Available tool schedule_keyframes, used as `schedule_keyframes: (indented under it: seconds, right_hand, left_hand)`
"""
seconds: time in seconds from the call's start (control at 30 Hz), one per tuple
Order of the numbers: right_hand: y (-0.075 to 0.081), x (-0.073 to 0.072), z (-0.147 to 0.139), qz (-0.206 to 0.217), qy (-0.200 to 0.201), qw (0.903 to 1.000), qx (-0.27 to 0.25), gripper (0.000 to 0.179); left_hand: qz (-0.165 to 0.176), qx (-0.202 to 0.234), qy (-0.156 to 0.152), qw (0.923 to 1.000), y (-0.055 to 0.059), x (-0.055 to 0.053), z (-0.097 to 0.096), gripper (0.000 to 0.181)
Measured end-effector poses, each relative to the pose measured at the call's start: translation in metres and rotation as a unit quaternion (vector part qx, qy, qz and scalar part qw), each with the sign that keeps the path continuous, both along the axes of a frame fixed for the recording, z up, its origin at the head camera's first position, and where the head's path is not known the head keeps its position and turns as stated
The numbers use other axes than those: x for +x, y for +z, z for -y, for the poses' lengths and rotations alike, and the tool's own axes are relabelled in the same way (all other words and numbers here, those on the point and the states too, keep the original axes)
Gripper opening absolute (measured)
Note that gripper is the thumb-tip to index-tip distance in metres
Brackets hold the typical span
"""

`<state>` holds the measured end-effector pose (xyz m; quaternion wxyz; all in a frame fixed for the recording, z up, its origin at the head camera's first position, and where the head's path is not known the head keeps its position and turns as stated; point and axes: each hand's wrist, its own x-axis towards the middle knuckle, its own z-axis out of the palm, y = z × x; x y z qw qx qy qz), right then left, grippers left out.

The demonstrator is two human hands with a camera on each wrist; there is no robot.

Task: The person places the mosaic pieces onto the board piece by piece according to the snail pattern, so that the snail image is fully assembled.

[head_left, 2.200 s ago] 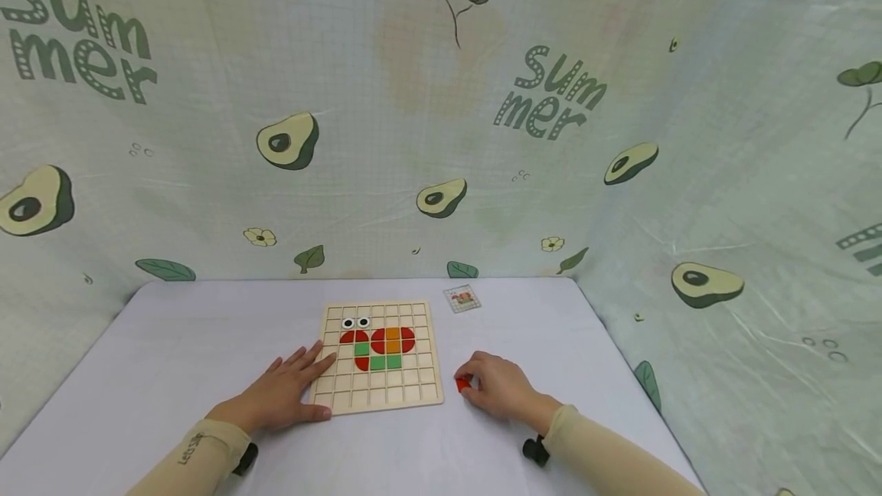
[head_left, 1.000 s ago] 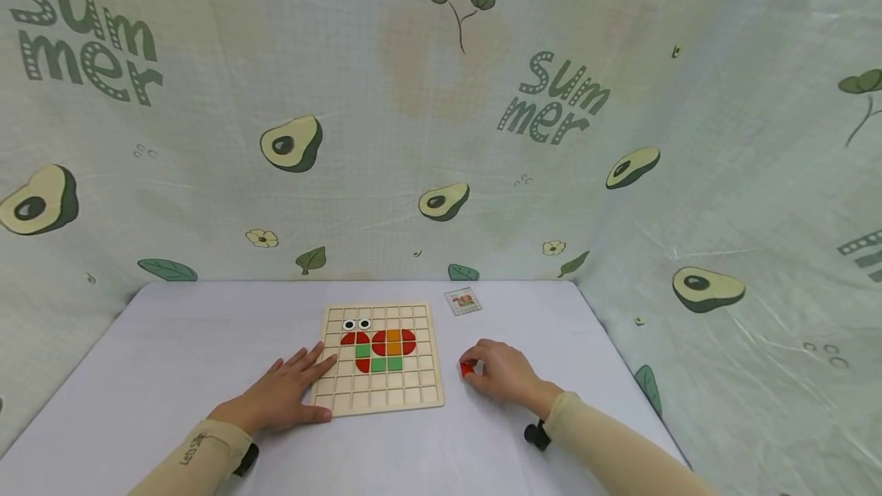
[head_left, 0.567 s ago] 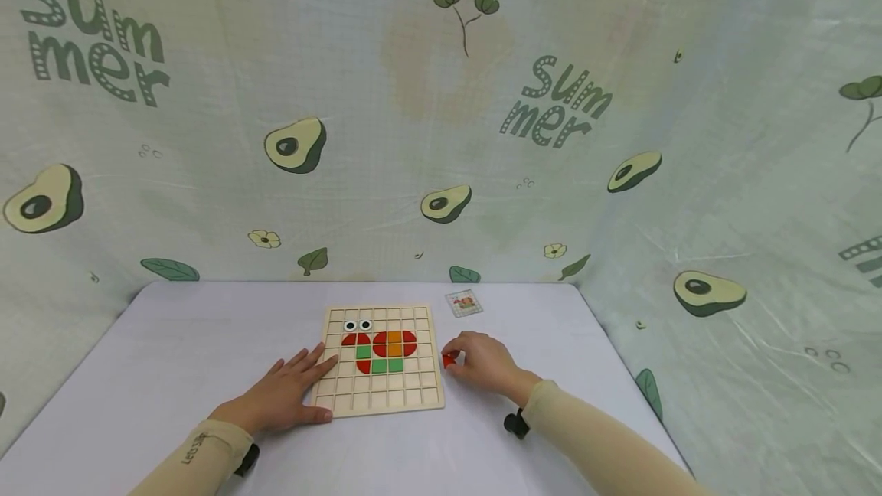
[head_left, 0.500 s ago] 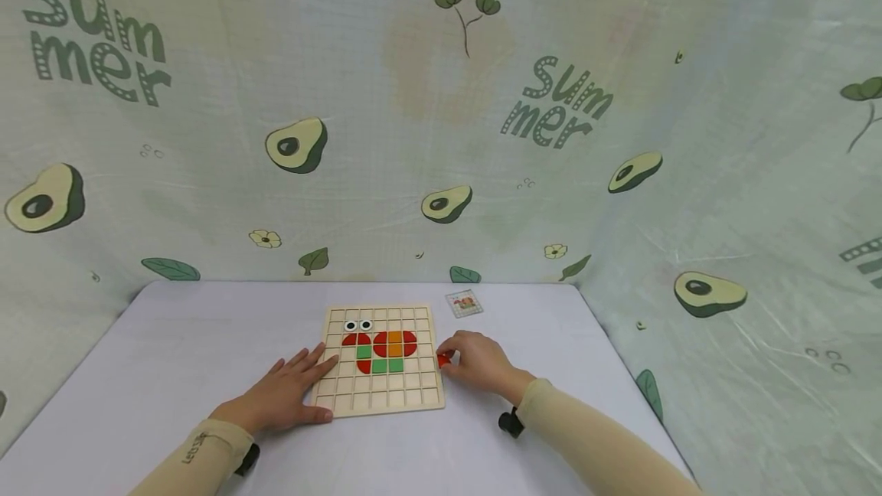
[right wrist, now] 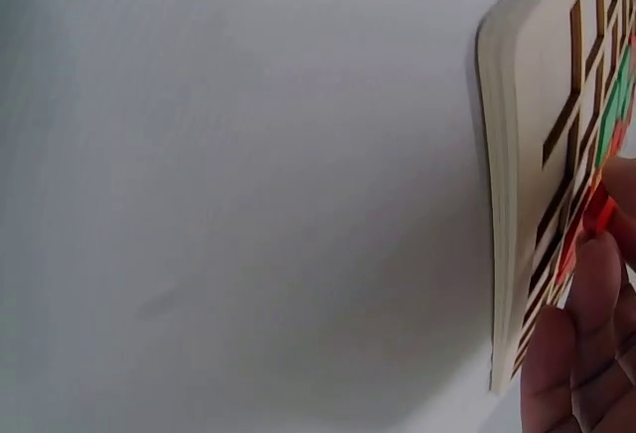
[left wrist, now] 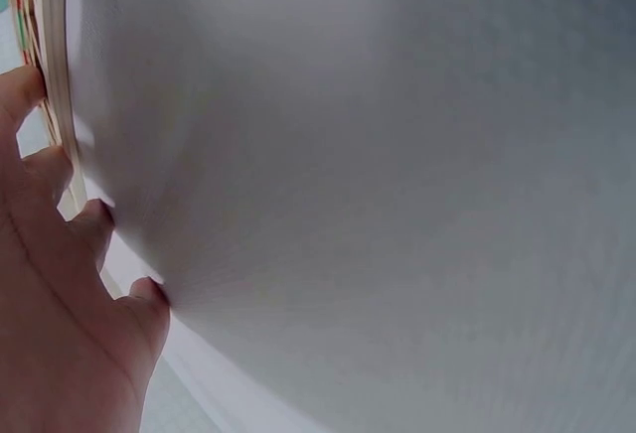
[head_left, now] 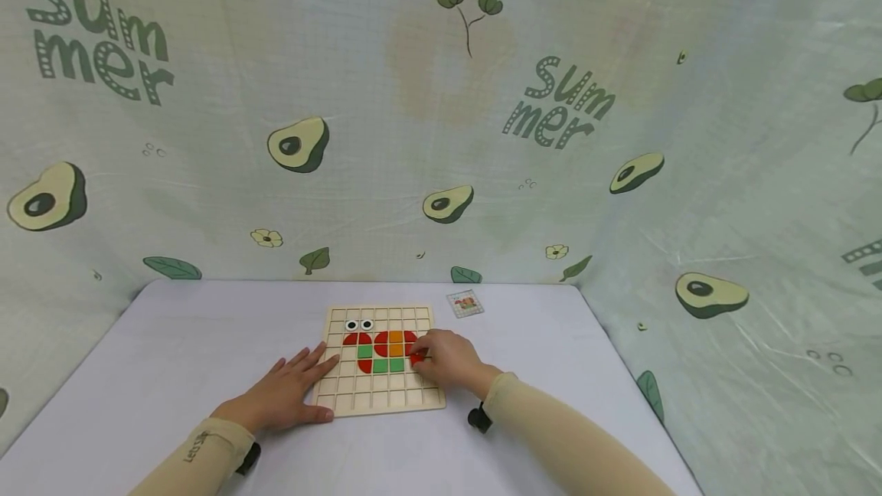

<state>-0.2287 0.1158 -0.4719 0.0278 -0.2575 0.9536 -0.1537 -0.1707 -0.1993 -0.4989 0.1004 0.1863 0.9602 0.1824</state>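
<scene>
A wooden grid board (head_left: pixel 365 402) lies on the white table. In its cells sit two eye tiles (head_left: pixel 367 325), red rounded tiles (head_left: pixel 381 344), orange tiles (head_left: pixel 396 343) and green tiles (head_left: pixel 380 366). My left hand (head_left: pixel 279 396) lies spread, fingers extended, with fingertips on the board's left edge; the left wrist view shows the hand (left wrist: pixel 70 294) against that edge. Over the right part of the board, my right hand (head_left: pixel 451 360) pinches a small red tile (right wrist: pixel 599 210) between thumb and fingers, just below the red tiles on the right. Its exact shape is partly hidden.
A small picture card (head_left: pixel 465 303) with a coloured pattern on a grid lies beyond the board's right corner. Behind the table hangs a printed cloth (head_left: pixel 372 174), and it continues along the right side.
My right hand has carried the red tile leftward from the table beside the board to over the board's right cells. My left hand has stayed at the left edge.
</scene>
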Motion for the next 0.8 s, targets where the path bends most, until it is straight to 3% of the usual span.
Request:
schedule_keyframes:
  seconds: [0.3,0.8]
  right_hand:
    - [-0.0047,0.0014,0.0045,-0.025,0.004,0.9993,0.029,0.022]
    - [-0.0053,0.0070,0.0055,-0.013,0.004,0.9997,0.021,0.023]
  left_hand:
    - [-0.005,0.010,-0.006,0.9999,0.0091,0.0029,-0.0031,0.098]
    - [-0.005,0.003,0.002,1.0000,0.0048,0.0022,-0.0031,0.100]
